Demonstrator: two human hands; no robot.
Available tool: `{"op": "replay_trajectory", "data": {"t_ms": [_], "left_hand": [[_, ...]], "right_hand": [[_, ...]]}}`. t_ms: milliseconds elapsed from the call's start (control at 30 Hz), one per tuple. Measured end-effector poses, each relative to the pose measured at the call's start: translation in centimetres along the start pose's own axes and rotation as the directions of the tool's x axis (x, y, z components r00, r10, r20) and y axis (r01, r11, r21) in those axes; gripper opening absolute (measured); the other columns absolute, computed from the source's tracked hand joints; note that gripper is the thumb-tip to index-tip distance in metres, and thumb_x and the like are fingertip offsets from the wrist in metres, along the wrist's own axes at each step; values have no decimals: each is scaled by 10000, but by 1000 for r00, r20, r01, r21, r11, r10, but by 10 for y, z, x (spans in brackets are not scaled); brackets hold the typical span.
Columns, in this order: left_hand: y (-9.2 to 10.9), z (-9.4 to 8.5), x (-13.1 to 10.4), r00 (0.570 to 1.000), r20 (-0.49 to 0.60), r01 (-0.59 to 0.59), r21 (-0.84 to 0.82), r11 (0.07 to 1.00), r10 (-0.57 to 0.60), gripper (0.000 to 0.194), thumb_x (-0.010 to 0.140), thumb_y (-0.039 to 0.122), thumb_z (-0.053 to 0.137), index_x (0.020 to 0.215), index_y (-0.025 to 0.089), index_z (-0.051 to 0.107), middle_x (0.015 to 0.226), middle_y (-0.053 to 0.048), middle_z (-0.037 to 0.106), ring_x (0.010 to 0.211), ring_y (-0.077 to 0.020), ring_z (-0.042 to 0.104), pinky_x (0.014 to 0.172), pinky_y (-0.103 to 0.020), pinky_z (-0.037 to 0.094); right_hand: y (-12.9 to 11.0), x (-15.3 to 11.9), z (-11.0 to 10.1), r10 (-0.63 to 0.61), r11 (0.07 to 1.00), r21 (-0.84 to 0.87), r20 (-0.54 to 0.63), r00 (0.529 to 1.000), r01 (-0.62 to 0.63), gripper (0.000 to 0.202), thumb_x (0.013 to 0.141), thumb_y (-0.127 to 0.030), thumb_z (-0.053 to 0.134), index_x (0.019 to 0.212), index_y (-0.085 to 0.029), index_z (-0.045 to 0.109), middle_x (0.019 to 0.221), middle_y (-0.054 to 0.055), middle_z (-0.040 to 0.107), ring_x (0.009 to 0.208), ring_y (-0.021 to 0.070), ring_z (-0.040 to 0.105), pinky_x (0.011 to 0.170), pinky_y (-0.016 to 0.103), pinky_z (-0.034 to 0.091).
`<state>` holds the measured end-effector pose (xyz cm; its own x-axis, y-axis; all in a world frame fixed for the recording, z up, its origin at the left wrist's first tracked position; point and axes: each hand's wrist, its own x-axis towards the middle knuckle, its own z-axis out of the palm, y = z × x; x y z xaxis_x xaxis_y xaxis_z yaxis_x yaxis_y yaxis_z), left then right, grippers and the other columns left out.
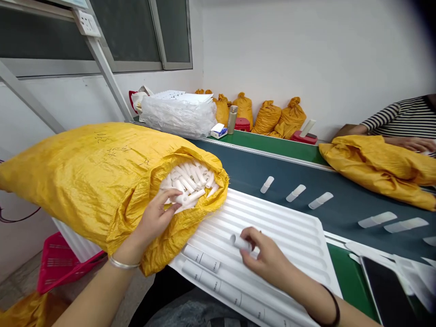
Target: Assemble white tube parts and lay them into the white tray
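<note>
Below centre, head view: right hand [267, 255] pinches white tube [239, 242] over tray [275, 213], long axis roughly along grooves; labelled tubes [225, 292] lie lower left. Left of centre: left hand [156, 219], nearer loose tubes [190, 176] in sack [98, 172], fingers narrow at one; whether gripping, cannot tell.

Yellow sack [88, 159], white tubes [186, 183]

No legible txt: handwritten marks on yellow sack [91, 175], tiny print on white tubes [231, 293], both unreadable.
</note>
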<state>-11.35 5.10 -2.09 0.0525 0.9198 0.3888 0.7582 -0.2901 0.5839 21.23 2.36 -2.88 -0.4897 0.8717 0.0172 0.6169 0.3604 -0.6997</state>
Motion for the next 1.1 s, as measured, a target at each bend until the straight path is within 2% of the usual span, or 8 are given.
{"op": "replay_trajectory", "data": {"t_ms": [67,133,233,333,500,733,933,1100], "left_hand": [[27,9,-10,995,-51,-96,-253,963,86,248,909,278,532,1144,205,567,1147,-85,634,1117,-218,578,1005,-375,442],[50,18,-18,988,-6,-150,-323,934,157,256,913,245,542,1167,224,563,1143,-77,631,1108,-206,577,997,-366,446],[74,25,-22,960,107,-222,-270,937,258,321,921,230,532,1242,240,538,1141,-77,615,1088,-201,569,964,-354,461],[86,23,-19,927,203,-281,-176,943,314,371,939,240,493,1310,234,506,1101,-85,609,1016,-197,585,896,-343,488],[96,18,-15,895,270,-337,-113,934,356,365,944,249,490,1307,212,516,1075,-81,627,983,-185,603,871,-320,495],[101,20,-14,908,137,-388,-88,918,397,269,911,209,549,1171,147,583,1029,-83,676,965,-184,622,884,-311,495],[97,25,-15,854,15,-521,2,854,520,347,880,161,597,1223,124,568,1007,-111,665,934,-207,608,844,-347,513],[98,28,-13,802,-13,-594,88,799,597,410,870,118,603,1269,95,513,965,-114,667,876,-212,602,789,-361,523]], "right_hand": [[-4,10,-14,-39,994,101,-118,992,51,204,809,-187,540,1011,-191,576,852,41,634,714,160,575,653,284,491],[-10,16,-24,-99,975,179,-200,975,136,241,860,-232,549,1097,-206,585,936,58,659,769,165,603,669,279,505],[-18,20,-34,-246,928,216,-256,935,304,281,904,-241,556,1185,-239,577,1069,70,671,908,179,636,758,286,526],[-21,20,-44,-434,873,114,-265,861,475,325,910,-178,557,1227,-251,569,1087,72,660,996,179,626,853,306,516],[-18,19,-52,-563,826,-62,-151,813,561,352,892,-119,569,1235,-197,574,1045,102,643,1013,182,614,861,306,511],[-17,20,-51,-451,888,22,-160,878,460,306,910,-208,573,1216,-214,568,1059,78,693,918,172,658,796,286,513],[-17,23,-50,-217,936,268,-78,973,230,251,909,-320,573,1114,-195,643,974,72,699,770,155,632,652,256,501],[-20,28,-46,-110,878,472,27,994,85,282,897,-376,588,1088,-181,658,867,50,666,680,126,565,612,242,482]]}}
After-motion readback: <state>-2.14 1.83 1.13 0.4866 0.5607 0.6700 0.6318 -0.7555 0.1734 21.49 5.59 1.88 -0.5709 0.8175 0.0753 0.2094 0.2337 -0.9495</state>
